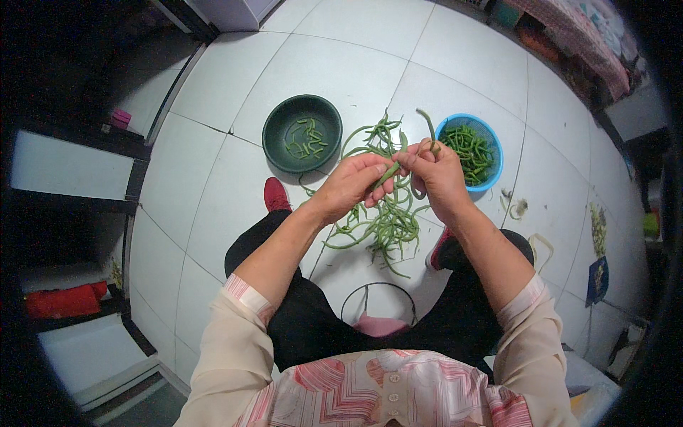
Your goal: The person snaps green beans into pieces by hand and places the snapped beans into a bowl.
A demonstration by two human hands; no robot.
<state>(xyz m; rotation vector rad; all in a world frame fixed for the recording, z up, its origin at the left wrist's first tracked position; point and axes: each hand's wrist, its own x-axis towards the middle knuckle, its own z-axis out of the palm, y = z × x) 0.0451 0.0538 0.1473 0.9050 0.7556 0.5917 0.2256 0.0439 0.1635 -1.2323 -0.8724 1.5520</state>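
Note:
Both my hands meet above a loose heap of long green beans on the tiled floor. A green bean lies between the thumb and fingers of my left hand. My right hand pinches at the upper part of the same bean, and another bean sticks up from its fingers. Short bean pieces lie in a dark green basin at the left. Many bean pieces fill much of a blue plastic basket beside my right hand.
My red shoes stand at both sides of the bean heap. Scraps lie on the floor right of the basket. A round-framed stool with a pink cover is between my legs. A covered bed or table edge is at the upper right.

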